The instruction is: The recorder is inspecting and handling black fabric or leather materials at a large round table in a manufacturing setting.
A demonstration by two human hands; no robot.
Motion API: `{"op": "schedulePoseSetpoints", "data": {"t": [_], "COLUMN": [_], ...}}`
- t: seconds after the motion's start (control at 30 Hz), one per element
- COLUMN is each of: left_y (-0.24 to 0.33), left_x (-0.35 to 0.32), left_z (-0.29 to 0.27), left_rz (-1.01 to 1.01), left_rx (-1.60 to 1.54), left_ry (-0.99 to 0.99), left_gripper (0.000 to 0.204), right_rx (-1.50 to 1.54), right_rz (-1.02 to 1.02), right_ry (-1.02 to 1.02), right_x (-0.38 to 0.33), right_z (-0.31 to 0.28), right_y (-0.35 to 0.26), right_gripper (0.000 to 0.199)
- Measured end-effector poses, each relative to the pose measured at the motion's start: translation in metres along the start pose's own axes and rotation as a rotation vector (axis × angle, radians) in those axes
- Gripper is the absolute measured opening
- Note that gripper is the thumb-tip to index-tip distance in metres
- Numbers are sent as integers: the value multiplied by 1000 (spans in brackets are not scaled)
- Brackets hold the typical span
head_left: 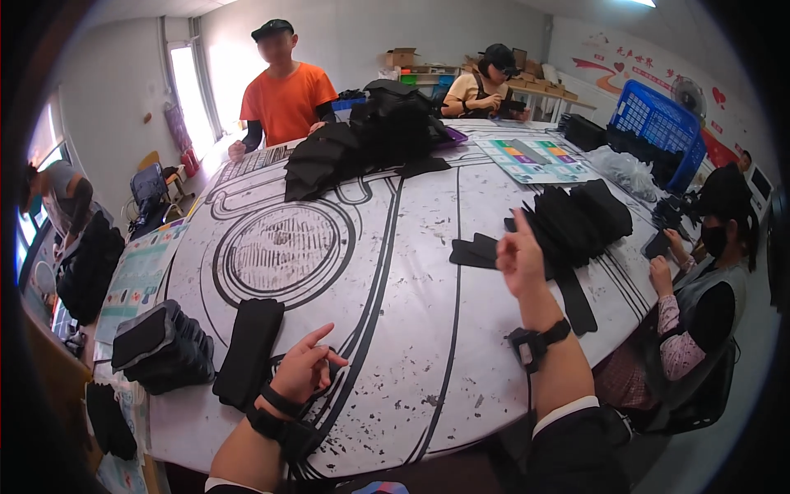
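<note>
My left hand [306, 367] hovers over the near part of the table, its index finger stretched out and nothing in it. Beside it on the left lies a long folded stack of black cloth pieces [250, 352]. My right hand [522, 257] reaches forward at the right, index finger extended and the others partly bent, with nothing visible in it. It is next to a pile of black cloth pieces [568, 222]. A few flat black strips [476, 251] stick out to the left of that hand; whether the fingers touch them I cannot tell. Another black strip [574, 303] lies nearer me.
The table [395, 329] has a white printed cover. A bundled black stack [161, 344] sits at its left edge. At the far side rises a large black heap [387, 123]. A blue crate [656, 132] stands far right. Several people work around the table.
</note>
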State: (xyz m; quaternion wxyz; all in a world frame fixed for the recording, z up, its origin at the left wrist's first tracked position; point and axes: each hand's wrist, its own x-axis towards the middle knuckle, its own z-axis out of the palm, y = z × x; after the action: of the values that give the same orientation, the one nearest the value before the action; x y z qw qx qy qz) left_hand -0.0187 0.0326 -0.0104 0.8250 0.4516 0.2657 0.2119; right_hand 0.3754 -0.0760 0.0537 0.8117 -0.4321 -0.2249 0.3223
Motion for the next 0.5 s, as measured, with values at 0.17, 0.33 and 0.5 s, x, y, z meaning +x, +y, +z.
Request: {"op": "schedulePoseSetpoints", "data": {"t": [0.17,0.33,0.5], "left_y": [1,0,-1], "left_x": [-4,-4,-4], "left_z": [4,7,7], "left_rz": [-45,-38,-35], "left_rx": [85,132,190], "left_ry": [51,60,37], "left_gripper": [32,26,25], "right_rx": [-562,-1142,-1182], "right_rz": [303,-581,-585], "right_ry": [-740,-1263,-1164], "right_x": [-70,-102,-91], "right_z": [52,56,46], "right_y": [59,77,81], "right_gripper": [34,27,32]}}
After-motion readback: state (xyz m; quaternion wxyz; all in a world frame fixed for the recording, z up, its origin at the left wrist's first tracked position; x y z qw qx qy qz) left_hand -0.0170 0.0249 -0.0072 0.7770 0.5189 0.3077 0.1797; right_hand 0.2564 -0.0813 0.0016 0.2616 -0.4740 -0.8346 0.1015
